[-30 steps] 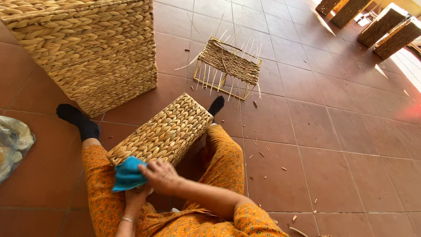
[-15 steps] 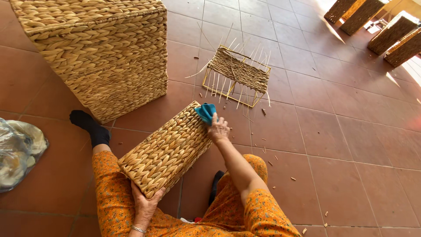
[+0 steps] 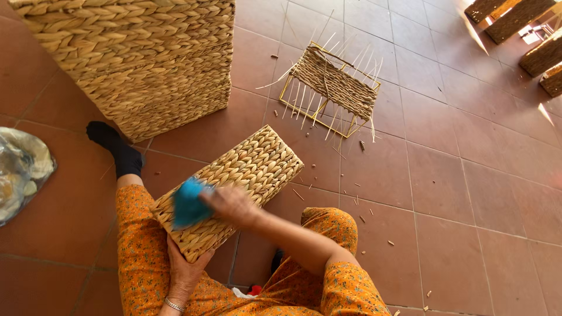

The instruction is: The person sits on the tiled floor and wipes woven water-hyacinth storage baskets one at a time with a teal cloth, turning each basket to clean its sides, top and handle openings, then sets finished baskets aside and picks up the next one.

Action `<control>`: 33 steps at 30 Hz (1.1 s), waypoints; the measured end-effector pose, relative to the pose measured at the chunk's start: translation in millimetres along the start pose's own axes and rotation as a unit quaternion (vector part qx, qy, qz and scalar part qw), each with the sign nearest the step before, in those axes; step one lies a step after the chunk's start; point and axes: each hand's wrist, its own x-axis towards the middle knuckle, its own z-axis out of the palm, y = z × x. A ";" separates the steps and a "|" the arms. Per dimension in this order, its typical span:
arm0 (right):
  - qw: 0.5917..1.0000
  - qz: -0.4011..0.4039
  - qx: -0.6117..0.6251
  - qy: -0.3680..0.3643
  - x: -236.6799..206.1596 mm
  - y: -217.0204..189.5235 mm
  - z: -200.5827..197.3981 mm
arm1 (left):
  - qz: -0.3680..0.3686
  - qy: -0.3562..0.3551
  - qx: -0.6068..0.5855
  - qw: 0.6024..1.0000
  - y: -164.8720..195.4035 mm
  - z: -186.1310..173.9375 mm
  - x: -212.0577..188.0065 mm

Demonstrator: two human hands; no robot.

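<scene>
Nearest the camera, the left hand cups the lower edge of a small woven basket from beneath, its fingers curled up against the braided side so that they grip it. The basket lies tilted across the person's lap, over legs in orange patterned trousers, with its far corner reaching out above the tiled floor. On top of the basket, the right hand presses a blue cloth against the weave, its fingers closed around the cloth; both hand and cloth are blurred. A black sock covers the foot stretched out to the left. At the left edge of the view a crumpled silvery bag lies on the tiles. Short straw offcuts are scattered on the floor just right of the basket. Farther out stands a half-woven basket frame, loose stalks sticking out of its metal wire. A large woven basket fills the upper left, and more woven pieces sit in sunlight at the top right.
</scene>
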 end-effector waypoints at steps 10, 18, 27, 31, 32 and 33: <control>0.843 0.516 -0.005 0.151 -32.7 205.0 37.1 | 0.057 -0.009 -0.055 0.997 55.0 -6.1 -4.9; 0.945 0.202 0.231 -0.117 28.1 -16.6 -11.8 | 0.059 0.008 0.059 0.997 5.0 -11.0 -2.5; 0.992 -0.057 0.112 0.011 1.3 -40.4 -8.0 | 0.011 -0.062 -0.086 0.994 -4.9 -10.1 11.4; 0.987 0.142 0.060 0.055 -5.8 86.0 20.4 | -0.131 -0.049 -0.079 0.987 29.5 -28.2 16.5; 0.970 0.235 0.062 -0.033 -12.9 114.1 26.8 | -0.155 -0.013 -0.080 0.985 37.3 -36.9 20.8; 0.966 0.258 -0.005 0.028 -19.7 141.6 31.7 | -0.178 0.023 -0.080 0.980 44.0 -43.2 26.6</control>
